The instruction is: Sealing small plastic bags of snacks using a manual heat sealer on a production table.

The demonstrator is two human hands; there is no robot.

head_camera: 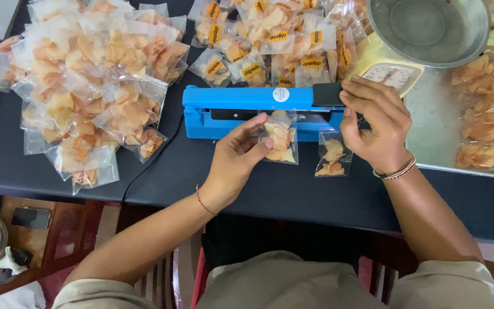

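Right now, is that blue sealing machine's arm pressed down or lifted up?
Pressed down. The blue sealer has its arm lying flat on the base, the right hand resting on its black handle end, while the left hand holds a chip bag at it.

Sealer [258, 106] mid-table, unsealed bags [87, 91] left, labelled bags [258, 40] behind; scale [393, 74] right, bowl [430, 28] on it

Your one head camera looks steeply down from above your lap, close over the dark desk [293, 189], facing away from you toward its far edge
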